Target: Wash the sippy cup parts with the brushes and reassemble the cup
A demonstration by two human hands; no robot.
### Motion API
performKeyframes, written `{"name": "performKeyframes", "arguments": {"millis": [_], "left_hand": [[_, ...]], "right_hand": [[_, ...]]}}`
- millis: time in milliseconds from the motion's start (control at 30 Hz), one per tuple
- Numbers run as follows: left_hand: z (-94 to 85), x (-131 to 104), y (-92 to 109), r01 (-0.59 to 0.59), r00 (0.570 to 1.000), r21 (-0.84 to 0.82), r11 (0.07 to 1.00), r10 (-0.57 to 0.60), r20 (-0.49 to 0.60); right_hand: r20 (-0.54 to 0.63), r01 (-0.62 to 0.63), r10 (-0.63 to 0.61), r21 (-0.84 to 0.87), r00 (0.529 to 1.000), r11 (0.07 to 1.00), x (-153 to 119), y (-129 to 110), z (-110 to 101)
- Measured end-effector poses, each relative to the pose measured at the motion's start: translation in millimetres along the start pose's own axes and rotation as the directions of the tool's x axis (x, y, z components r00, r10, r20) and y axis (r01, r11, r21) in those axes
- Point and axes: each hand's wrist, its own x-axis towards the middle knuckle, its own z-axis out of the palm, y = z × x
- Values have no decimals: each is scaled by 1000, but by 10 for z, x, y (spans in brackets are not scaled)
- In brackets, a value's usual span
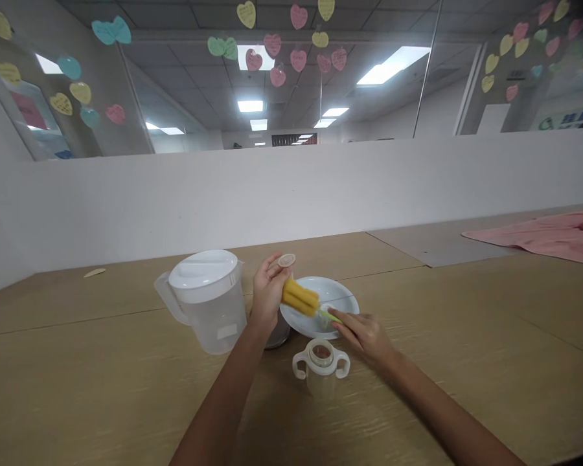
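- Left hand point(267, 294): fingers curled round a small translucent piece with a pale round end point(286, 260).
- Right hand point(366, 333): thumb and fingers pinch the light-green handle of a yellow ridged sponge brush point(300, 298), its head between both hands, before a round white plate point(342, 298).
- White-lidded translucent plastic pitcher point(214, 317) crowds the left; clear two-handled bottle point(320, 369) stands nearer.
- Wood-toned surface point(466, 336) runs open rightward toward a pink cloth point(539, 236).
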Motion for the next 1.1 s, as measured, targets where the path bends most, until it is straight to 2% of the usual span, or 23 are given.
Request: {"name": "performKeyframes", "arguments": {"millis": [133, 300, 467, 533, 600, 667, 733, 900, 1100], "left_hand": [[32, -23, 8, 95, 993, -56, 994, -91, 74], [23, 20, -42, 203, 968, -243, 948, -157, 196], [-12, 53, -50, 190, 973, -216, 958, -155, 169], [-12, 48, -51, 167, 979, -164, 972, -144, 145], [-3, 38, -63, 152, 982, -125, 980, -136, 132], [11, 28, -81, 168, 978, -136, 976, -148, 148], [23, 22, -91, 197, 969, -197, 960, -161, 187], [27, 24, -52, 263, 951, -309, 914, -191, 245], [-17, 79, -60, 219, 971, -324, 920, -172, 167]], "right_hand": [[-120, -85, 77, -65, 990, 994, 20, 48, -49], [-2, -56, 57, -209, 998, 976, 34, 106, -13], [39, -23, 37, -302, 999, 953, 49, 214, -108], [49, 11, 2, -283, 999, 959, 49, 252, -166], [3, 21, -21, -223, 1000, 975, 39, 274, -201], [-71, -19, 7, -170, 997, 985, 22, 279, -199], [-90, -81, 69, -138, 994, 987, 8, 272, -170], [26, -184, 185, -34, 982, 982, 7, 246, -108], [74, -204, 202, 18, 977, 979, 36, 243, -143]]}}
